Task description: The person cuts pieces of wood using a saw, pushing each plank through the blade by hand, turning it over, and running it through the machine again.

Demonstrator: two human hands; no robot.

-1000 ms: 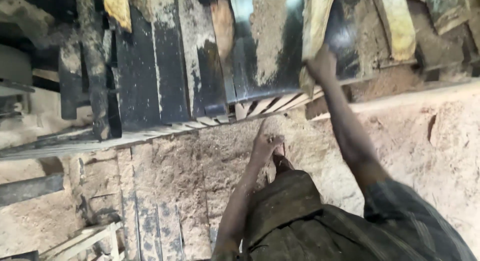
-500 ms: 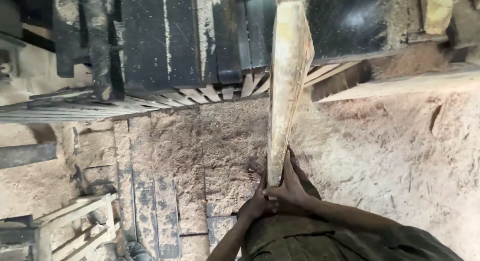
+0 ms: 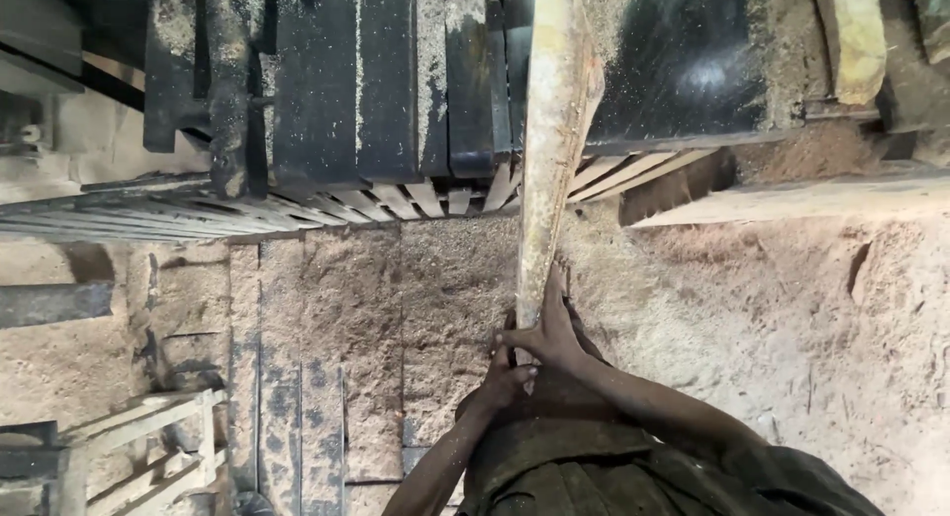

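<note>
— What differs from a second ago?
— Both hands now clasp the near end of the wooden slab (image 3: 549, 150); earlier the right hand (image 3: 549, 333) reached up alone.
— And the left hand (image 3: 507, 380)?
— Up off the thigh, just beneath the right.

No packages, labels, signs or screens are seen anywhere in the view.

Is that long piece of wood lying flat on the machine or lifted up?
Lifted at the near end: both hands, right hand and left hand, grip the wooden slab; its far end reaches over the dark machine bed.
</note>
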